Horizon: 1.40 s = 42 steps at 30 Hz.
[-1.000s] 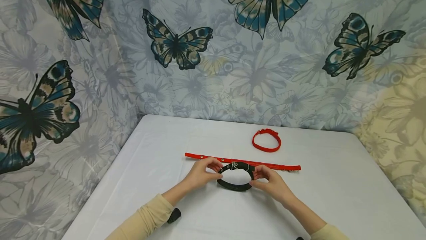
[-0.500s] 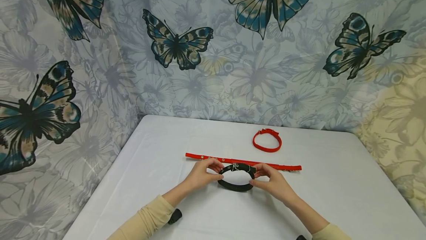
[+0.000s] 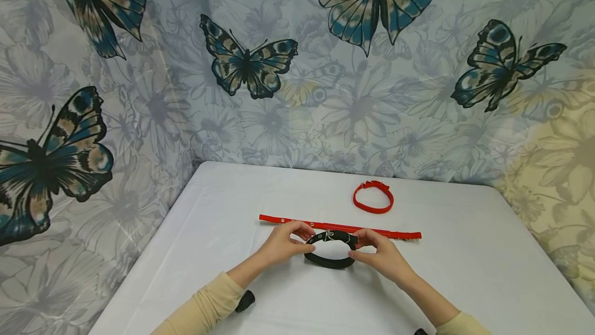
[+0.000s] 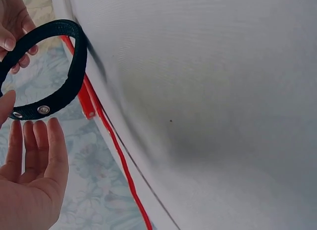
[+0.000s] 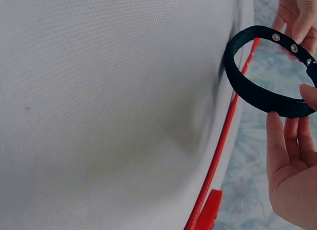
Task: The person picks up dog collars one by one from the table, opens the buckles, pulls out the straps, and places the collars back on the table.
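Observation:
A black pet collar (image 3: pixel 329 262), buckled into a ring, is held between both hands over the middle of the table. Its metal buckle is on the far side, and metal eyelets show in both wrist views. My left hand (image 3: pixel 282 243) pinches the left side of the ring, thumb on the inside and fingertips outside. On the opposite side, my right hand (image 3: pixel 385 257) pinches the band between thumb and fingers. Just behind the ring lies a straight, unbuckled red collar (image 3: pixel 372 230), partly covered by the hands and the black one.
Farther back on the white-covered table (image 3: pixel 465 262) lies a second red collar (image 3: pixel 373 210), fastened in a loop. A small black object (image 3: pixel 245 301) shows by the left sleeve. A butterfly-printed cloth (image 3: pixel 362 102) hangs behind the table.

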Available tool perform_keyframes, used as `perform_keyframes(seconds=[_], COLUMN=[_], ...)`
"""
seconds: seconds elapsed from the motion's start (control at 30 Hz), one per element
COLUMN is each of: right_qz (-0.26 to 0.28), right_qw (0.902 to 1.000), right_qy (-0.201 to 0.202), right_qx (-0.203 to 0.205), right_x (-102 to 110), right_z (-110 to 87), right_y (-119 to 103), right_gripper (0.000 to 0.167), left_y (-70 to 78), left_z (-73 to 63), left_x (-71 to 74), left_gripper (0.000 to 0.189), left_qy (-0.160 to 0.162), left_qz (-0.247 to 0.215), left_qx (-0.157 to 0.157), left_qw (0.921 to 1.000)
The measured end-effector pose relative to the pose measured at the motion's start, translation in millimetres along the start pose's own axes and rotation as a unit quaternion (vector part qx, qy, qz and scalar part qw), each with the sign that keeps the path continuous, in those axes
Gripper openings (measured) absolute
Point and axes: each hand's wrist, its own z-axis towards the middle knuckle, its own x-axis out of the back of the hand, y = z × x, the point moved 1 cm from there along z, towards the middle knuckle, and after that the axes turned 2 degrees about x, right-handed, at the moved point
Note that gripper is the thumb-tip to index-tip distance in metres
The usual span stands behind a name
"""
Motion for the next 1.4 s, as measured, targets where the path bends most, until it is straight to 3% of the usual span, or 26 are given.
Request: perform_keyframes(seconds=[0.43, 0.8, 1.4], right_qz=[0.0, 0.003, -0.004], right_qw=[0.9999, 0.9977, 0.9978], right_qy=[0.001, -0.006, -0.006], right_qx=[0.012, 0.067, 0.066], right_x=[-0.9, 1.4, -1.1], right_z=[2.0, 3.8, 1.7], right_y=[1.7, -5.9, -7.4], right_gripper=[0.028, 0.032, 0.027], left_y=[8.3, 12.7, 15.8], left_z=[2.9, 2.3, 5.1], left_x=[-0.1, 0.7, -6.1], left_gripper=[0.022, 0.023, 0.022], left_qy=[-0.003, -0.005, -0.01], left_qz=[0.025, 0.024, 0.031], left_qx=[-0.006, -0.01, -0.024], left_qw=[0.9997, 0.9996, 0.9992])
